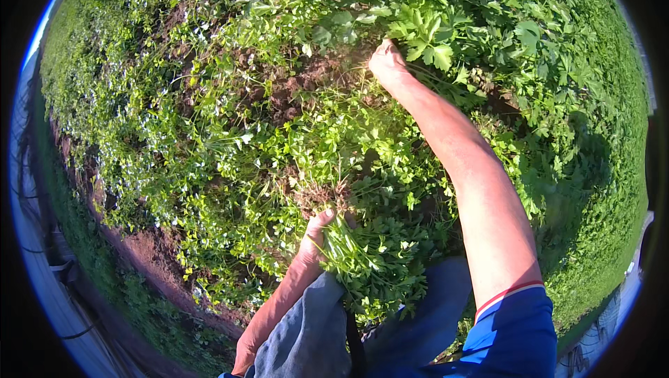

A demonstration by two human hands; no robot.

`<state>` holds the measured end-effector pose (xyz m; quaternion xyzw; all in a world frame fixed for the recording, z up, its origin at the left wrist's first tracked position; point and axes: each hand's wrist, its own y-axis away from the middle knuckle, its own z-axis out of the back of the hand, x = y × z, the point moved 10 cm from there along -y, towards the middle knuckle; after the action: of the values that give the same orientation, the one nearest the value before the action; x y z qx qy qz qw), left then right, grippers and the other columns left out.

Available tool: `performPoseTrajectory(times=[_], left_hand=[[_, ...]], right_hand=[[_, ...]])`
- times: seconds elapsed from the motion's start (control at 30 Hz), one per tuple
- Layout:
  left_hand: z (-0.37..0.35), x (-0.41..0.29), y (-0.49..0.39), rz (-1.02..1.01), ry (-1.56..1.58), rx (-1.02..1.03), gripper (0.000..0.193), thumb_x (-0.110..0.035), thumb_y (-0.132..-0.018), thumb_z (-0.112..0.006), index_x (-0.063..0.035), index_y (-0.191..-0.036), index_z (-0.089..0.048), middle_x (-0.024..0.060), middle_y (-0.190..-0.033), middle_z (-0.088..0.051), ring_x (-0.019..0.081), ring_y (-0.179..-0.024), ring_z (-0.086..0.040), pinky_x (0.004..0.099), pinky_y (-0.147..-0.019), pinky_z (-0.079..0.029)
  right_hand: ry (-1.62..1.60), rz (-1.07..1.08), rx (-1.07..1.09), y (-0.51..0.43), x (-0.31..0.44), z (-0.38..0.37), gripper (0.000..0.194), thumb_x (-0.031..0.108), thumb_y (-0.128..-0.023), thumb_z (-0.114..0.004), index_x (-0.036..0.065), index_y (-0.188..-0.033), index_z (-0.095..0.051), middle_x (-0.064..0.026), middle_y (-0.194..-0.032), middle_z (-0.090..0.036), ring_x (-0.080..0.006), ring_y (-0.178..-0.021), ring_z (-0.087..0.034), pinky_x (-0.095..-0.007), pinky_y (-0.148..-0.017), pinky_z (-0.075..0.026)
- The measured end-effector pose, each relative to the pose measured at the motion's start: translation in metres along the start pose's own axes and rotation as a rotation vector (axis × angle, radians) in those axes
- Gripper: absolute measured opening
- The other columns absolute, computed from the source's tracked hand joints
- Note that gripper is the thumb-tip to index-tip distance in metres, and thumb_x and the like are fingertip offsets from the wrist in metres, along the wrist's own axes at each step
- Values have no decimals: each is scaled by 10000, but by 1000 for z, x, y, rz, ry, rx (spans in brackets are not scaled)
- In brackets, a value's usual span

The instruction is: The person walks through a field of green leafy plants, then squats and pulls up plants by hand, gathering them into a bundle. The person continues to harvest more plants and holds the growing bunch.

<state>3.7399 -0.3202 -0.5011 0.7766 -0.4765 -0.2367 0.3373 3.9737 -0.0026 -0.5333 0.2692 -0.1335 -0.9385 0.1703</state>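
Observation:
My left hand (pixel 320 226) is closed around the stems of a bunch of leafy green plants (pixel 366 258), which look like parsley or celery. The bunch's brown roots (pixel 321 196) point away from me, and its leaves hang towards my legs. Farther out, my right hand (pixel 388 62) reaches low among the growing plants, at the edge of bare soil, beside a large-leaved green plant (pixel 426 38). Its fingers are partly hidden, and I cannot tell whether they grip a stem.
Reddish-brown soil (pixel 292 88) shows between the plants ahead. Dense green foliage (pixel 564 64) covers the right side. A strip of bare earth (pixel 151 268) runs at the lower left, with pale sheeting (pixel 47 273) beyond it. My trouser legs (pixel 303 331) are close below the bunch.

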Motion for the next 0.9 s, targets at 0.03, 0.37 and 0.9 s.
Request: performPoseTrajectory(times=[0.03, 0.37, 0.9], left_hand=[[-1, 0, 0, -3, 29, -13, 483, -399, -830, -682, 7, -1084, -623, 144, -953, -673, 271, -855, -665, 414, -748, -576], [-3, -7, -10, -34, -11, -41, 429, -372, -844, -686, -2, -1055, -630, 143, -934, -678, 271, -831, -675, 432, -731, -586], [-38, -13, 1, -93, 55, 4, 372, -305, -832, -701, -12, -1048, -628, 132, -846, -681, 251, -715, -681, 394, -632, -604]], right_hand=[[2, -12, 27, -7, -1, -8, 218, 165, -940, -513, 142, -805, -681, -23, -766, -656, -206, -784, -605, -377, -761, -434], [-134, -156, 328, -26, -20, -47, 181, 159, -868, -612, 160, -1011, -723, 7, -936, -708, -218, -855, -664, -398, -622, -514], [-883, -342, -112, 114, -94, 64, 214, 153, -932, -489, -13, -811, -548, -122, -629, -545, -238, -559, -536, -388, -536, -436]])
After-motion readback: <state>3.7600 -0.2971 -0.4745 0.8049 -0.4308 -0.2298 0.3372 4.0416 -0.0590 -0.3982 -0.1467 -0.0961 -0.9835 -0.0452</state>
